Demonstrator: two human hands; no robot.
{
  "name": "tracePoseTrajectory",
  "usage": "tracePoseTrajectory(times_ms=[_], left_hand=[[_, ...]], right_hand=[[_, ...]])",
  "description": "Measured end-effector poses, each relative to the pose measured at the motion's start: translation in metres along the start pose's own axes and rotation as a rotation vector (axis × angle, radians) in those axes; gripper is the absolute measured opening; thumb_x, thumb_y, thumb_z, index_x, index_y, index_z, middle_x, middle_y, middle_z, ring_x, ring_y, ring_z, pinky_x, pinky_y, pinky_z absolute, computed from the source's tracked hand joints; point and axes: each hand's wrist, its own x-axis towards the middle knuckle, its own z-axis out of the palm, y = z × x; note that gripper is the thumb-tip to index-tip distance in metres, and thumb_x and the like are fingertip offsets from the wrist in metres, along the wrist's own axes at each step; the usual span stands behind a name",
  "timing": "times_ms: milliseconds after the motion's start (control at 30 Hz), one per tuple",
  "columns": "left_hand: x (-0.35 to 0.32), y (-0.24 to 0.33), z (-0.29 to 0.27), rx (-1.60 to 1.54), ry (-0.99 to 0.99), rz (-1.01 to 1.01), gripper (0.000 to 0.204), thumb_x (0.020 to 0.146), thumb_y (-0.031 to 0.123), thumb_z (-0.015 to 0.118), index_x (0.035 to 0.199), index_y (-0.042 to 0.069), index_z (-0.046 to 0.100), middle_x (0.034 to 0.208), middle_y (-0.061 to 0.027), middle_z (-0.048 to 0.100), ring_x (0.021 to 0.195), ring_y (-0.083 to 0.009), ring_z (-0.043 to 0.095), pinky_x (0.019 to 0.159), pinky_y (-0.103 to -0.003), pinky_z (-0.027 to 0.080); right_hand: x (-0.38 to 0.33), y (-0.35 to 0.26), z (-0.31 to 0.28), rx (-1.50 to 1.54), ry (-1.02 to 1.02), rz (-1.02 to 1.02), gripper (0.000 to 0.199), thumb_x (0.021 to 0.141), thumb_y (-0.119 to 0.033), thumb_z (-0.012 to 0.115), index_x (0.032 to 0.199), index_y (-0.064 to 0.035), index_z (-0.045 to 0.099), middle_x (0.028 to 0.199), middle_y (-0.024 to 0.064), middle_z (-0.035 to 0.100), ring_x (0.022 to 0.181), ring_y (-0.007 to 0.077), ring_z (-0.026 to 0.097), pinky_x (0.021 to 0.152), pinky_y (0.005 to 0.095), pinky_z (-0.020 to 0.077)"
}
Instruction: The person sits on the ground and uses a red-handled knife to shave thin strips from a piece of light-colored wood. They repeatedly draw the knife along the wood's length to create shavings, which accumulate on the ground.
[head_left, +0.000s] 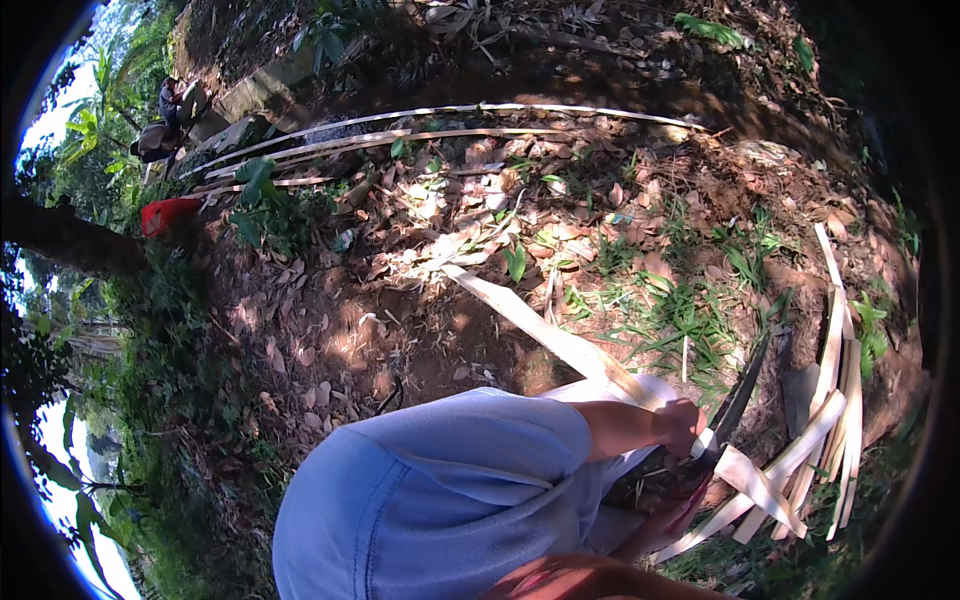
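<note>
My left hand (682,424) reaches out of a light blue sleeve and closes round a long, pale split-wood strip (550,340), which slants down from the leaf litter. Just beyond those fingers, a dark, long blade like a machete (748,388) crosses by the strip. My right hand (668,522) is low in the shade at the blade's lower end, seemingly wrapped round its handle; its fingers are hard to make out. Close by on the right, a short, broad pale piece (760,488) overlaps several loose strips (835,400) heaped on the ground.
Long pale strips (400,135) lie across the ground farther off. A person (168,120) is at the far left, near a red thing (168,216) and a tree trunk (75,240). Dry leaves, grass tufts (690,325) and low plants (262,200) cover the dirt.
</note>
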Motion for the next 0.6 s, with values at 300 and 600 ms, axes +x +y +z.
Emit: tracePoseTrajectory(times_ms=[300, 600], left_hand=[[0.035, -0.023, 0.058, 0.229, -0.061, 0.001, 0.024, 0.061, 0.029, 0.091, 0.078, 0.017, 0.08, 0.073, -0.0049, 0.074, 0.065, -0.0219, 0.071, 0.062, -0.039, 0.055], [0.027, -0.022, 0.037, 0.186, -0.032, 0.098, 0.036, 0.058, 0.043, 0.094, 0.081, 0.018, 0.08, 0.077, -0.0043, 0.075, 0.078, -0.026, 0.075, 0.068, -0.042, 0.057]], right_hand=[[-0.05, 0.014, -0.061, -0.127, -0.021, 0.035, 0.052, 0.114, -0.03, 0.057, 0.153, 0.004, 0.058, 0.123, 0.0154, 0.074, 0.101, 0.0195, 0.068, 0.081, 0.0332, 0.0567], [-0.032, 0.019, -0.058, -0.15, -0.035, -0.003, 0.052, 0.114, -0.029, 0.057, 0.155, 0.0027, 0.057, 0.126, 0.0141, 0.074, 0.1, 0.0182, 0.067, 0.077, 0.0303, 0.0556]])
